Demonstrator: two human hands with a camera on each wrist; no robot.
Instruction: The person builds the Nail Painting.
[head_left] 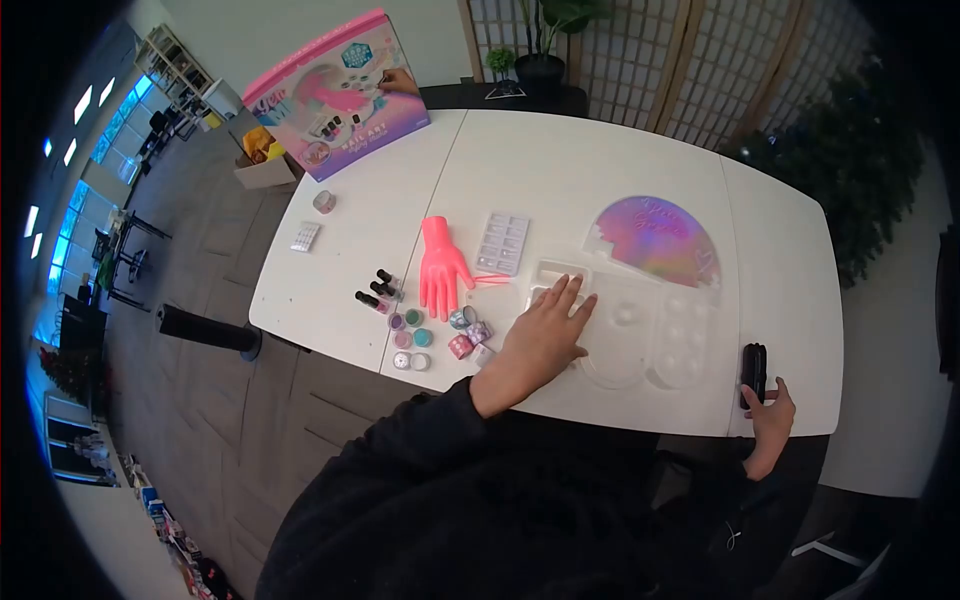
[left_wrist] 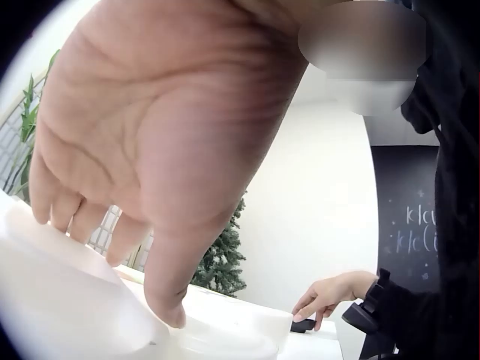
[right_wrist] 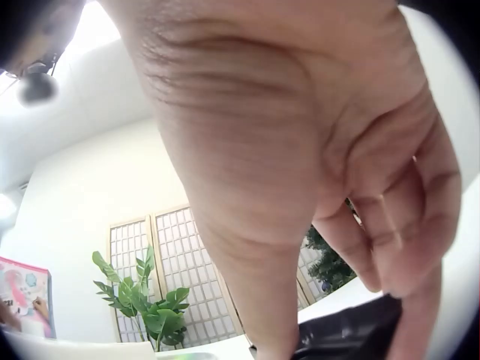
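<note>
My left hand (head_left: 540, 342) lies palm down with spread fingers over the left part of a clear plastic tray (head_left: 640, 350). In the left wrist view, the fingertips of that hand (left_wrist: 165, 127) touch the pale plastic. At the table's right end, my right hand (head_left: 771, 418) grips the near end of a black case (head_left: 755, 368) between thumb and fingers. The right wrist view has the thumb of this hand (right_wrist: 300, 142) on one side of the shiny black case (right_wrist: 349, 334) and fingers on the other.
Left of the tray are a pink model hand (head_left: 440, 270), a white mould tray (head_left: 503, 244), black-capped bottles (head_left: 372, 301) and small coloured pots (head_left: 413, 318). A holographic sheet (head_left: 660, 240) lies behind the tray. A large box (head_left: 340, 100) stands at the back left.
</note>
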